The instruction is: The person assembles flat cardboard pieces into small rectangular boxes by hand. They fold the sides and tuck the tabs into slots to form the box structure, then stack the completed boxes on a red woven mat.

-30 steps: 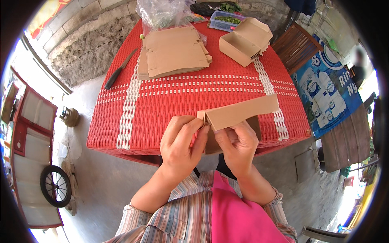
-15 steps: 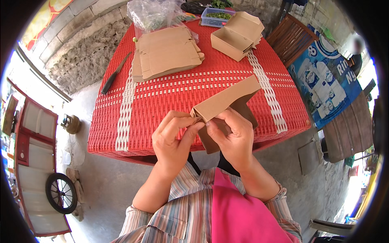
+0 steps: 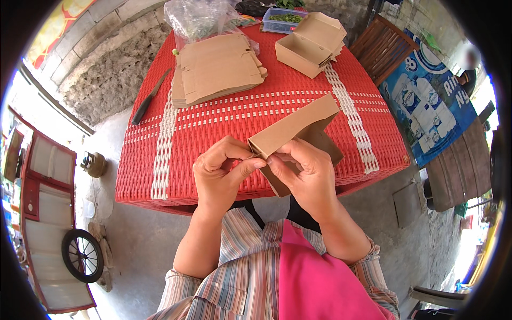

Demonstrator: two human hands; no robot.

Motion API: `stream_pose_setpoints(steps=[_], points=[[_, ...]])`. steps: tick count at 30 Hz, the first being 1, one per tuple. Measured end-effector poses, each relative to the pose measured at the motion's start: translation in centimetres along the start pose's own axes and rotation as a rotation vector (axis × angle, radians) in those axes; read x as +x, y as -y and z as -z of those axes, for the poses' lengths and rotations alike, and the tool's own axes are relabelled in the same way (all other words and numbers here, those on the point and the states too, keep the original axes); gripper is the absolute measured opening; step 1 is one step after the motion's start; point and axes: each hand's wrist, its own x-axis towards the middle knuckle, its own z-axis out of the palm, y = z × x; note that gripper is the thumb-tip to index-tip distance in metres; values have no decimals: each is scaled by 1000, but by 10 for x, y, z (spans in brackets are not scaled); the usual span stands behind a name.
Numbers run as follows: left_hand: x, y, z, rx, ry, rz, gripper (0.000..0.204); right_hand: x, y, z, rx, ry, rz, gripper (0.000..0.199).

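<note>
Pinching a cardboard box [image 3: 295, 126] mid-frame: left hand [image 3: 221, 169] and right hand [image 3: 305, 173], fingers closed at one corner.
Its right end has swung higher; folding there seems unfinished.

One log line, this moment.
left hand: pinching part-folded cardboard box corner; right hand: gripping same box; woven table: flattened boxes, open box, knife

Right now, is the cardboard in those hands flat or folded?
Partly folded: the brown cardboard bends at an angle along its long edge, and the left hand and right hand hold it near one corner.
</note>
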Motion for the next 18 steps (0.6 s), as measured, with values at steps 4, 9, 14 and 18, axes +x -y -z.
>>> stream_pose_setpoints(steps=[4,9,14,18], points=[[5,-1,2,10,48,41,16,1,-1,2,39,19,-44,18],[4,-4,-2,43,30,11,18,1,-3,2,162,10,-154,20],[4,-8,-12,359,6,-321,32,2,4,0,67,9,-63,22],[9,-14,-7,731,171,-522,42,-1,5,1,9,14,-61,21]])
